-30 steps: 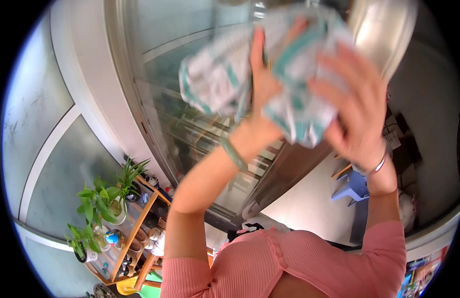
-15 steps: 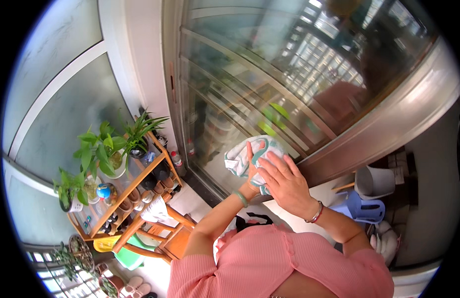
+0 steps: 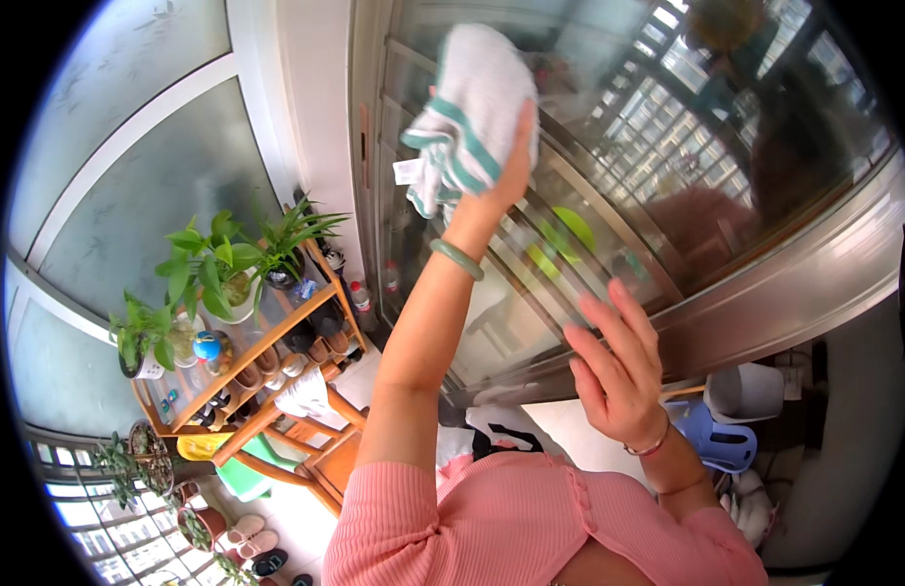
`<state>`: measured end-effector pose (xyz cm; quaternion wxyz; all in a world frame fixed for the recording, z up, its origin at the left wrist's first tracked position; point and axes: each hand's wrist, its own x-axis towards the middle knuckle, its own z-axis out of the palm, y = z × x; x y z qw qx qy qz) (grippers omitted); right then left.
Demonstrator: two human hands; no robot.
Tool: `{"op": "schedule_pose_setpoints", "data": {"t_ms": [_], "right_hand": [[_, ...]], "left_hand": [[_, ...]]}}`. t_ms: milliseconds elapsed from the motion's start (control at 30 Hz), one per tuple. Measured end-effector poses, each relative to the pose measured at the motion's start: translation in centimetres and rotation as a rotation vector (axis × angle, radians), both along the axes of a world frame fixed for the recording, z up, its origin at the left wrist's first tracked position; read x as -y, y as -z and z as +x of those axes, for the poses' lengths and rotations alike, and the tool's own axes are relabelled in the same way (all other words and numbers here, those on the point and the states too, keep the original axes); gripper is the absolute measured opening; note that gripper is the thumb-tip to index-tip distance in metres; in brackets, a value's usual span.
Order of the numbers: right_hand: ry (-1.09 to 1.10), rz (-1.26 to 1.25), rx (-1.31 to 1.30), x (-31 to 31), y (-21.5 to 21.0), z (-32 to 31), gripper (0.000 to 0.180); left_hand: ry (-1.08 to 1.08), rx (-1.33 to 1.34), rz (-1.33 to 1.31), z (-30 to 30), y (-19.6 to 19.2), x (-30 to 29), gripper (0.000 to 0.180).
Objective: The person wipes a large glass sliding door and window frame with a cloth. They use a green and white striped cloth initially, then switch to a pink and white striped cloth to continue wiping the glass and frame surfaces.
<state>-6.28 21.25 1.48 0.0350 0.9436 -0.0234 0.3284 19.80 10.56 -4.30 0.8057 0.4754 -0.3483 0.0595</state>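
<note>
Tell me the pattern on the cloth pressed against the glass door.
White cloth with teal-green stripes, head view.

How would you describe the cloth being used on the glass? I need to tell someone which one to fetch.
Start at the big glass door in its metal frame. High on the pane, the left hand presses a bunched cloth against the glass. It is white with teal-green stripes and a small white tag hanging at its lower left edge; the other white cloth lies down on the wooden rack.

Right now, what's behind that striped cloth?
The left hand presses the cloth against the glass door. The pane beneath it and most of the fingers are covered.
</note>
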Motion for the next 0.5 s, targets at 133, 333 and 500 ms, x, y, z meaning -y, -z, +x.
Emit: {"op": "schedule_pose_setpoints", "data": {"t_ms": [133,333,500], "right_hand": [[0.038,0.179,-0.104,0.3,0.8,2.9,0.056],[0.000,0.121,-0.121,0.5,3.4,7.0,0.066],[-0.059,0.203,-0.169,-0.5,4.9,6.6,0.065]], "left_hand": [[-0.066,-0.095,-0.184,0.8,0.3,-0.7,0.065],[-0.016,-0.422,0.097,-3.9,14.7,-1.8,0.061],[0.135,-0.676,0.378,-15.6,24.1,-5.7,0.060]]}}
